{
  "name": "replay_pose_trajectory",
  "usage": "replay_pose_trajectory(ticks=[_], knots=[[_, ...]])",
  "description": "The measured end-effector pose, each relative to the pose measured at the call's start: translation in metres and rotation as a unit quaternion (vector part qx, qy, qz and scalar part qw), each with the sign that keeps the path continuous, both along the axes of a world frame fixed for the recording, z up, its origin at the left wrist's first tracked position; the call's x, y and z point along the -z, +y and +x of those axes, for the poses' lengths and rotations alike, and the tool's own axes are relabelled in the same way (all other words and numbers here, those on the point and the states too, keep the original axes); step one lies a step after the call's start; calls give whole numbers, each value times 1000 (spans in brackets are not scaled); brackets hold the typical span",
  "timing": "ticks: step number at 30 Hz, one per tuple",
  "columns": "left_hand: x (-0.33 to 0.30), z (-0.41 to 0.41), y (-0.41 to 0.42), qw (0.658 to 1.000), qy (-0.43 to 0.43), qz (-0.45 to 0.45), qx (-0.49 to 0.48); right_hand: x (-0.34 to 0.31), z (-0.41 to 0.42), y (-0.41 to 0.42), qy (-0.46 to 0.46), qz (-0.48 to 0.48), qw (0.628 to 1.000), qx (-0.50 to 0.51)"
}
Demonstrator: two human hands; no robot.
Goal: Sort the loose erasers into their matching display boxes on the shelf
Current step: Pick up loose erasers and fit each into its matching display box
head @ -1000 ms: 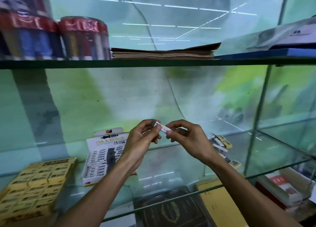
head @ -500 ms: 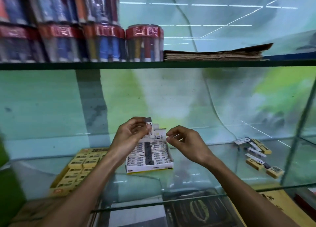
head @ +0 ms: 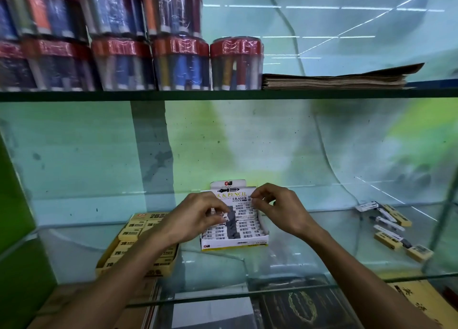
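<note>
Left hand (head: 195, 217) pinches a white-grey eraser (head: 226, 214) over the white eraser box (head: 235, 229), right hand (head: 275, 208) curled, apparently empty; eraser may jam crooked across packed rows.

Glass shelf (head: 309, 259); white eraser box (head: 235, 243); yellow eraser box (head: 128, 252); loose erasers (head: 394, 229).
</note>
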State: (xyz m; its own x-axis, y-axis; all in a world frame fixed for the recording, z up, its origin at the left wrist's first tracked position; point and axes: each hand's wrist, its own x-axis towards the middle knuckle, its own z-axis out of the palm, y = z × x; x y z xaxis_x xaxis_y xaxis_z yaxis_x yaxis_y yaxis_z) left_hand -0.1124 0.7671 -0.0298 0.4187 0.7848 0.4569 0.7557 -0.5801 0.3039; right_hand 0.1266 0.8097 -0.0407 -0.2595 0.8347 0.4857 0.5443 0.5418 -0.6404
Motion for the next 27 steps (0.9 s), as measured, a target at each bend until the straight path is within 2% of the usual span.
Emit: replay_pose_trajectory(ticks=[3, 17, 22, 27], knots=[[5, -2, 5, 998, 61, -2, -9, 1, -1, 1, -4, 1, 1000, 2], [12, 3, 11, 996, 77, 22, -41, 0, 12, 5, -5, 8, 1000, 18], [8, 33, 11, 999, 10, 36, 14, -6, 44, 6, -5, 14, 999, 43], [9, 94, 13, 995, -6, 41, 95, -15, 99, 6, -20, 33, 993, 109]])
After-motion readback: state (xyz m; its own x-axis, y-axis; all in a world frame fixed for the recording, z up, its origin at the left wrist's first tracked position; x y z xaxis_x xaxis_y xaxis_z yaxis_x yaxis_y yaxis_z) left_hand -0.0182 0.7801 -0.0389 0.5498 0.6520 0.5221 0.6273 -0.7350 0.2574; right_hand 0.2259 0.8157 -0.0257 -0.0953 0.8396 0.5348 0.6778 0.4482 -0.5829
